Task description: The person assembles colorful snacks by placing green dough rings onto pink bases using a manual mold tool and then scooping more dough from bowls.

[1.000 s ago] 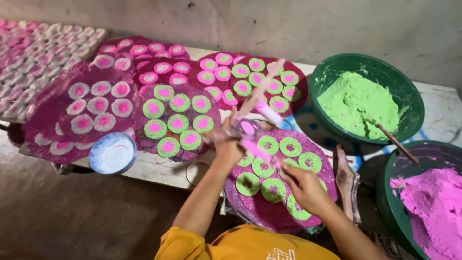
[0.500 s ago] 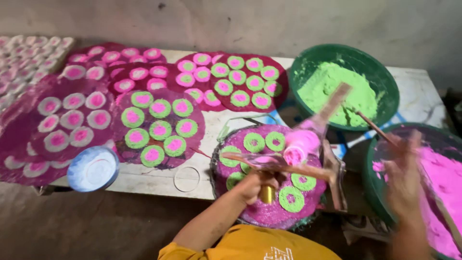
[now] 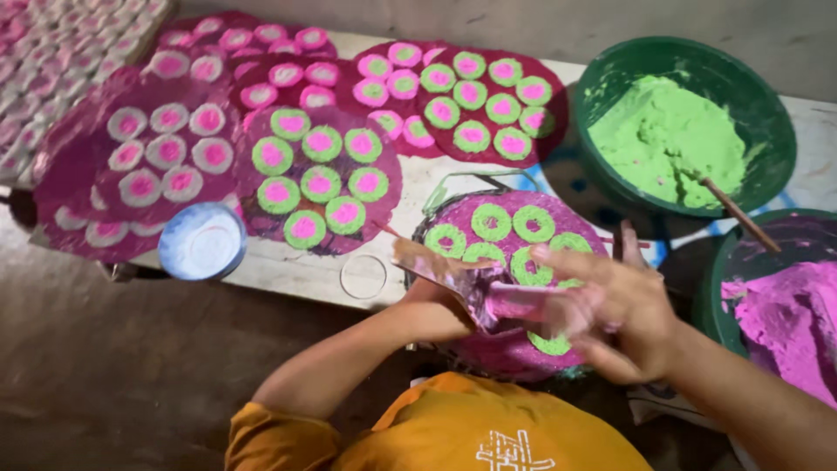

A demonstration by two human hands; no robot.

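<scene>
Your left hand (image 3: 436, 310) grips a flat, pink-smeared scraper (image 3: 453, 277) over the round purple tray of green rings (image 3: 488, 222) at six o'clock on the table (image 3: 296, 266). Your right hand (image 3: 623, 314), fingers curled, is blurred; its hold is unclear.

The desk (image 3: 288, 266) carries sheets of discs (image 3: 318, 174) across its left and middle. A tray (image 3: 514, 235) of rings lies at the near edge, right of a cup (image 3: 202, 242) and a small ring (image 3: 363, 276). Behind the tray to the right stands a bowl (image 3: 684, 122) with a stick (image 3: 741, 216) in it; a second bowl (image 3: 776, 288) stands nearer, at far right. Both hands (image 3: 619, 318) meet above the tray
</scene>
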